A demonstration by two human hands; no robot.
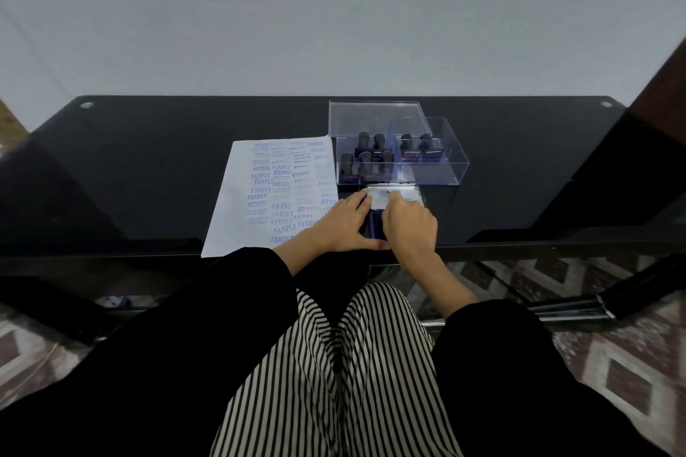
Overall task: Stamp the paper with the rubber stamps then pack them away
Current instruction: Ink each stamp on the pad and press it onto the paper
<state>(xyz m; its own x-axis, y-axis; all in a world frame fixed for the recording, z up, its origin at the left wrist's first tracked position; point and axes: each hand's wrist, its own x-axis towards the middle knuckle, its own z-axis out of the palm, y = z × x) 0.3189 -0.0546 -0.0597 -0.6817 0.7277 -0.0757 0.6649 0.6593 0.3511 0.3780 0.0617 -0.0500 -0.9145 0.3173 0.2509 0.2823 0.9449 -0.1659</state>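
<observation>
A white paper (237,204) covered with blue stamped words lies on the black table. Right of it stands a clear box (460,169) holding several black-handled rubber stamps (373,154). In front of the box sits the ink pad tin (375,224), its blue pad partly showing under a silver lid (408,194). My left hand (343,224) holds the tin's left side, thumb along its front edge. My right hand (410,224) has curled fingers on the lid, covering the tin's right side.
The box's clear lid (371,115) lies tilted over the box's back left. The black glass table (148,159) ends just under my wrists. My striped lap and a patterned floor (612,364) are below.
</observation>
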